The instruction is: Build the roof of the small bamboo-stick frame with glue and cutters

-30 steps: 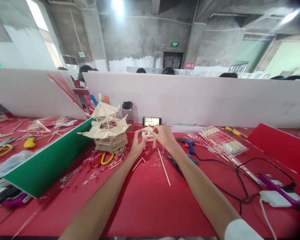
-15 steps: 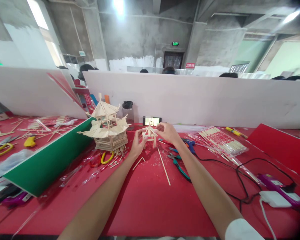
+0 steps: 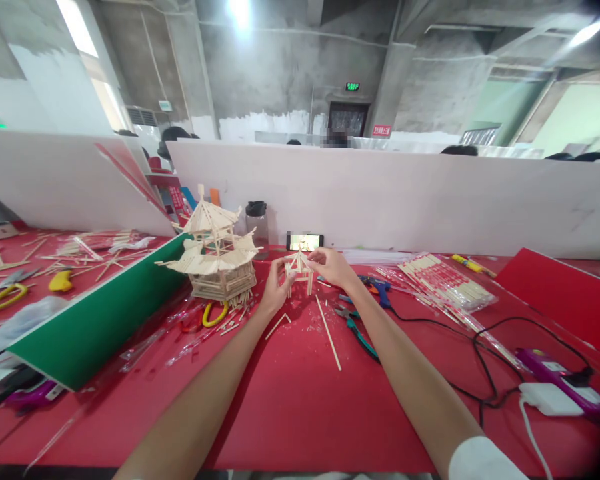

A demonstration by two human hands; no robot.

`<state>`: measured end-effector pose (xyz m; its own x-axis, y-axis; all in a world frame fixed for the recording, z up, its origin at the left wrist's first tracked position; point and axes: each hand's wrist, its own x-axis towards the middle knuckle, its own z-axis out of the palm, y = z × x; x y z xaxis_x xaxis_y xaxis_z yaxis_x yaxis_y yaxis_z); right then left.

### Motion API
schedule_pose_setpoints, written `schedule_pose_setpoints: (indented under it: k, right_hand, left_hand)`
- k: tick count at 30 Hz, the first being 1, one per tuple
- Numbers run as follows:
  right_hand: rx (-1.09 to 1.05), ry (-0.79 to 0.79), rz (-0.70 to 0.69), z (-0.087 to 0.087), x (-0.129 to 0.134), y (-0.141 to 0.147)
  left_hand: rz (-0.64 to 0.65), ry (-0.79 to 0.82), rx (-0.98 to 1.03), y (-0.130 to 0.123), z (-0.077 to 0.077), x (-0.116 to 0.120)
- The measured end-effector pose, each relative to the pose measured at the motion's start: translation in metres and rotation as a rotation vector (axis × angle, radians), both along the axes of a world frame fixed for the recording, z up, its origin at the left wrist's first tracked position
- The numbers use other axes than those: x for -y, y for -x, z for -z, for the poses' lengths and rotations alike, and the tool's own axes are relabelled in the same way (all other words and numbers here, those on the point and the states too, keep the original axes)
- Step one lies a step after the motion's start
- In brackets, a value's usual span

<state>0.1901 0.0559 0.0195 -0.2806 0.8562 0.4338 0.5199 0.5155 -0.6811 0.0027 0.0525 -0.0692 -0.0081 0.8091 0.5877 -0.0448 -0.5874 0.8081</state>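
Note:
A small pavilion model (image 3: 309, 283) built of thin wooden sticks stands on the red table in front of me. My left hand (image 3: 277, 287) grips its left side, thumb toward me. At the right edge of its roof, the fingers of my right hand (image 3: 333, 267) are pinched together; whatever is between them is too small to make out. A long stick (image 3: 329, 333) and a bent pair of short sticks (image 3: 279, 326) lie on the near side of the model. Under my right forearm are green-handled pliers (image 3: 359, 333), partly hidden.
A larger stick pagoda (image 3: 222, 283) stands left, before a bottle (image 3: 257, 230). A phone (image 3: 305, 242) leans behind the small model. Right lie a blue glue gun (image 3: 381, 289), packed sticks (image 3: 445, 281), cables and a purple power strip (image 3: 555, 373). A green board (image 3: 110, 313) borders the left.
My right hand has shifted slightly left and down, its fingers now closer to the model's roof. The left hand keeps its grip on the model.

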Motion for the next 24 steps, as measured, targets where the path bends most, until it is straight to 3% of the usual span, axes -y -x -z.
schedule_pose_setpoints:
  k: [24]
  right_hand:
    - [0.045, -0.027, 0.130, -0.0009, 0.0056, 0.0055]
  left_hand:
    - [0.017, -0.024, -0.048, 0.0020, -0.0012, 0.0009]
